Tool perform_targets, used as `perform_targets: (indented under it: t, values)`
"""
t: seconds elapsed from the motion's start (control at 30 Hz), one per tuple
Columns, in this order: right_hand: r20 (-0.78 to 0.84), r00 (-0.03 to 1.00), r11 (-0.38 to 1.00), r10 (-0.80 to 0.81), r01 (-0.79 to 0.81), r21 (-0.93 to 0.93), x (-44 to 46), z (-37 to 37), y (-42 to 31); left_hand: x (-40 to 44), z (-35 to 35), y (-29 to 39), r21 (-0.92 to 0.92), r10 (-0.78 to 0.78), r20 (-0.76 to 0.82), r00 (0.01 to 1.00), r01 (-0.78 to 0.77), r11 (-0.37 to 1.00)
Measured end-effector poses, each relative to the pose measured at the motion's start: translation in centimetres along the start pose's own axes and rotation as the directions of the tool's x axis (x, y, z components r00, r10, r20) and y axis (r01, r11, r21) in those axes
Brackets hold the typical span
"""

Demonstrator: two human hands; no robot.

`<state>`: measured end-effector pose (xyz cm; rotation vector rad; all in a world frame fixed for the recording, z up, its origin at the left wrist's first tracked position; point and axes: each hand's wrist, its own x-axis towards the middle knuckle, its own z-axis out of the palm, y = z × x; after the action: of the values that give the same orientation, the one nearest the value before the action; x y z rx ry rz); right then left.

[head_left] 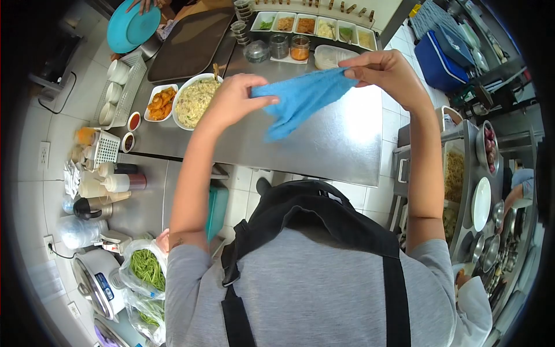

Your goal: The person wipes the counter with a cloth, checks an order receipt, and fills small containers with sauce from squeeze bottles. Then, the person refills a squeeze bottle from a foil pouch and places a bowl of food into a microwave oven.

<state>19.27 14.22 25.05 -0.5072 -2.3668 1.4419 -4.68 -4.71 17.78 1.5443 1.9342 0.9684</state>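
A blue cloth (312, 95) hangs in folds above the steel counter (335, 150), stretched between my two hands. My left hand (240, 98) pinches its left end, thumb and fingers closed on it. At the upper right corner of the cloth, my right hand (378, 72) grips the edge between thumb and fingers. One fold droops down on the left side of the cloth. Just left of my left hand, a white bowl of fried rice (195, 103) stands on the counter, beside a white dish of orange-brown food (161, 103).
Behind the cloth are jars (299, 48), a clear container (332, 56) and topping trays (305, 24). A dark tray (188, 43) lies at the back left. Another person's hand (143, 6) touches a turquoise plate (132, 29). Sauce bottles (124, 183) stand left; shelves with bowls (489, 151) are right.
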Motion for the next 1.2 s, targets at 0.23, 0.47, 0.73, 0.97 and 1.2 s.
perform_targets:
  t: [0.23, 0.47, 0.73, 0.97, 1.2]
  values:
    - [0.05, 0.983, 0.979, 0.179, -0.183, 0.091, -2.6, -1.3, -0.5, -2.6, -5.2, 0.2, -0.17, -0.142, 0.059, 0.988, 0.15, 0.974]
    - [0.061, 0.946, 0.947, 0.317, -0.32, 0.035, 0.3, -2.0, 3.6, 1.3, -4.4, -2.0, -0.186, -0.164, 0.017, 0.986, 0.164, 0.969]
    - [-0.13, 0.946, 0.926, 0.297, -0.319, -0.201, 2.3, 3.4, 17.1, 5.8, 3.6, -14.9, 0.024, -0.169, -0.122, 0.978, 0.173, 0.985]
    - [0.174, 0.958, 0.923, 0.229, -0.157, -0.352, -7.2, 9.1, 17.5, -5.8, 4.7, -15.5, 0.146, -0.087, 0.148, 0.985, 0.065, 0.987]
    - [-0.299, 0.954, 0.846, -0.039, -0.127, -0.518, -2.8, 11.2, 20.5, -2.2, 9.8, -11.2, 0.099, -0.186, -0.166, 0.968, 0.204, 0.974]
